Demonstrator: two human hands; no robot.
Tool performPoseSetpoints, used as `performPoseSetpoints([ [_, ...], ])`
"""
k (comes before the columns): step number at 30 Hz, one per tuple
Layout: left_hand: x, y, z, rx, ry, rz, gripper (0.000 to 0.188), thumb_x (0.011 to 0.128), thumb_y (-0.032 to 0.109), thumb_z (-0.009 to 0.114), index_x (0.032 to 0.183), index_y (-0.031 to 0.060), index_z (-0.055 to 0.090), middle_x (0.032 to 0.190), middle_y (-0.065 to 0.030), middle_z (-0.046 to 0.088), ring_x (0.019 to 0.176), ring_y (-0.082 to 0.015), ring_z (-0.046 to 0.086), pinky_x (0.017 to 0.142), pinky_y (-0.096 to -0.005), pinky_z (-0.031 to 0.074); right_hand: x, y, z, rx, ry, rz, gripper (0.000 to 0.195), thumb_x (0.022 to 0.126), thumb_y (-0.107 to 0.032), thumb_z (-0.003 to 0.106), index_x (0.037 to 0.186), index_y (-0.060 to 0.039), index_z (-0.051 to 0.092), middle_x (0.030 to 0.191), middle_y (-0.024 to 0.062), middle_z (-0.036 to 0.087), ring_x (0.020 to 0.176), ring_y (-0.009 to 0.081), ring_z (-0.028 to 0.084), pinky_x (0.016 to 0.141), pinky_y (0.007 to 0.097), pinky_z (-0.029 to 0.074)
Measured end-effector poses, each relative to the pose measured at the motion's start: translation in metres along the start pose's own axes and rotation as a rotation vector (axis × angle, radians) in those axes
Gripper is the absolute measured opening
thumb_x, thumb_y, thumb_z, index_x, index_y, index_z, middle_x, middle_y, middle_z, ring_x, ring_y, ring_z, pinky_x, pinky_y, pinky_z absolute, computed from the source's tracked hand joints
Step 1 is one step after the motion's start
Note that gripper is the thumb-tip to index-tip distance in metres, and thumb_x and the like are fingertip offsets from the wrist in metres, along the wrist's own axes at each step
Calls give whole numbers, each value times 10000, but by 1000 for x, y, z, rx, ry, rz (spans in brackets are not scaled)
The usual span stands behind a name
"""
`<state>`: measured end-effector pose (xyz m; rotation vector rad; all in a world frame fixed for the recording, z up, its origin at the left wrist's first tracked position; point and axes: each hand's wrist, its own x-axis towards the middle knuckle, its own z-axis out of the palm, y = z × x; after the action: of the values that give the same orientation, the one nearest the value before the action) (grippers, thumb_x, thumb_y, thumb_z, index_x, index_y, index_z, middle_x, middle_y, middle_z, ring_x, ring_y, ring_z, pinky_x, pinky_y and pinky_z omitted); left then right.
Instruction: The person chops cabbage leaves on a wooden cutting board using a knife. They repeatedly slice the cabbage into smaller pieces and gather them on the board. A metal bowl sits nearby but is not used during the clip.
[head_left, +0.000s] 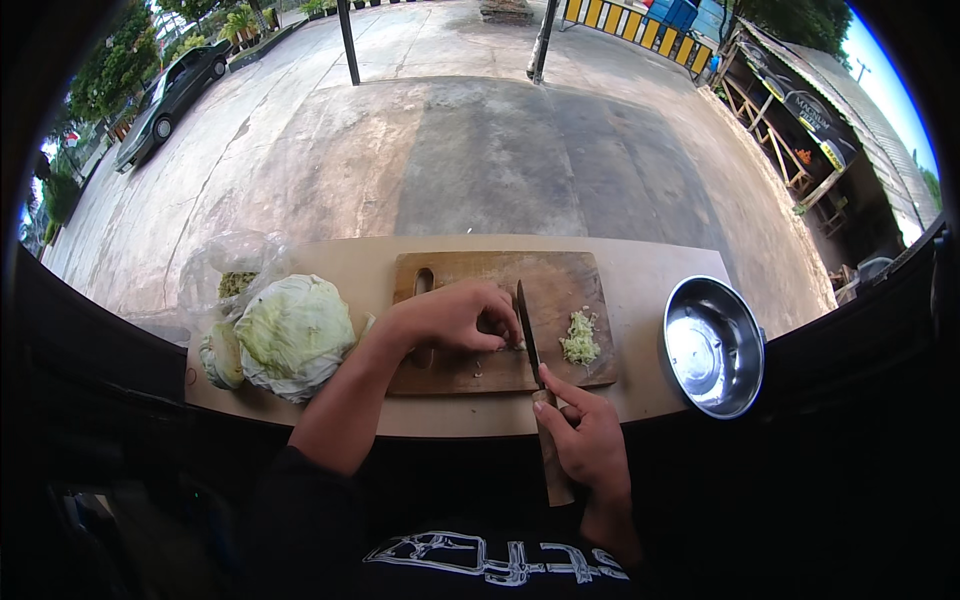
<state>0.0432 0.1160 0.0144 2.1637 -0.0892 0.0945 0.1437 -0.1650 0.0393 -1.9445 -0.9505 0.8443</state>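
Note:
My right hand (589, 431) grips the wooden handle of a kitchen knife (529, 330), whose blade points away from me over a wooden cutting board (495, 382). Just left of the blade, my left hand (480, 319) rests on the board with curled fingers. A small pale piece shows at its fingertips by the blade; whether the fingers pinch it is hidden. Finely chopped pale green vegetable (580, 339) lies in a small heap on the board's right side. A whole cabbage (295, 337) sits left of the board, near my left forearm.
A shiny metal bowl (712, 352) stands at the table's right end. Behind the cabbage lies a clear plastic bag (225, 262) with greenish contents, and a smaller pale green vegetable piece (222, 356) is beside the cabbage. Beyond the table (450, 416) are concrete paving and two dark posts.

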Motion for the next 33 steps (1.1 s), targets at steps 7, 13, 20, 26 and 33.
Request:
performPoseSetpoints([
  [7, 3, -7, 3, 78, -12, 9, 170, 914, 119, 821, 1079, 89, 848, 938, -48, 725, 930, -209, 665, 865, -361, 546, 3, 0, 18, -67, 87, -109, 518, 992, -214, 734, 1483, -62, 672, 630, 204, 573, 523, 291, 569, 613, 411, 476],
  [13, 3, -11, 3, 66, -2, 33, 157, 904, 121, 837, 1055, 80, 834, 925, -54, 719, 923, -210, 663, 866, -367, 545, -4, -9, 9, -116, 9, -20, 522, 985, -233, 747, 1477, -72, 682, 646, 215, 581, 530, 293, 567, 587, 399, 463],
  [20, -3, 5, 2, 69, 19, -99, 208, 911, 178, 854, 1063, 59, 775, 992, -71, 714, 960, -238, 672, 928, -376, 546, 10, 14, 10, 71, 26, -95, 538, 994, -204, 740, 1509, -74, 655, 565, 133, 464, 507, 159, 391, 554, 359, 411],
  [26, -21, 17, -15, 150, -155, -94, 293, 847, 298, 929, 1033, 111, 801, 1200, -69, 648, 1252, -281, 569, 1122, -408, 446, 0, 12, 16, -6, 70, -107, 553, 994, -198, 749, 1526, -92, 641, 577, 105, 434, 556, 112, 341, 549, 325, 382],
  [33, -27, 15, -9, 297, -128, -84, 246, 765, 302, 967, 919, 167, 829, 1175, -49, 609, 1250, -290, 541, 1054, -417, 447, 8, 16, 8, 87, 17, -33, 547, 991, -204, 755, 1518, -98, 656, 585, 97, 467, 573, 99, 379, 575, 307, 414],
])
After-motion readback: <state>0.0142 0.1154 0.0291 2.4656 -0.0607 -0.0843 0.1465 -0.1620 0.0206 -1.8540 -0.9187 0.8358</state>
